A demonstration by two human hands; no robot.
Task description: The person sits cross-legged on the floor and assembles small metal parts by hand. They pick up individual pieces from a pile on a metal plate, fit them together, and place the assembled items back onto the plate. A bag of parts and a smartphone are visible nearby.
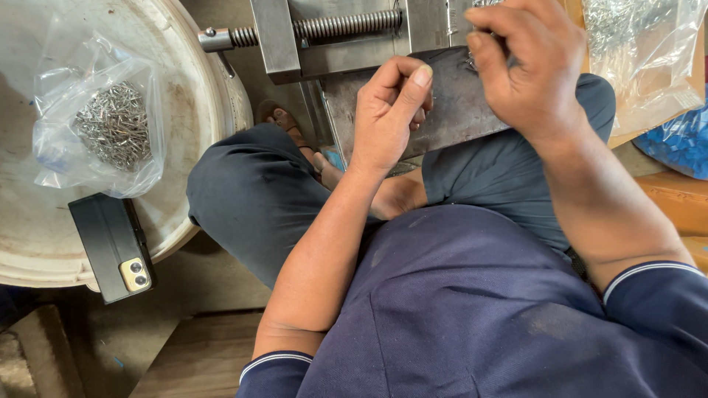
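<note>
I sit cross-legged on the floor in dark blue clothes. A metal vise (346,37) with a threaded screw stands in front of my knees, above a flat grey metal plate (450,110). My left hand (387,110) rests on the plate with fingers curled, thumb and forefinger pinched on something small that I cannot make out. My right hand (527,63) is up at the vise's right jaw, fingers closed around small metal parts (472,63) that are mostly hidden.
At the left, a round white tub lid (199,110) carries a clear bag of small shiny metal parts (110,125) and a black phone (114,247). Another clear bag of parts (641,44) lies top right beside blue plastic (682,144). My sandalled foot (284,121) shows under the vise.
</note>
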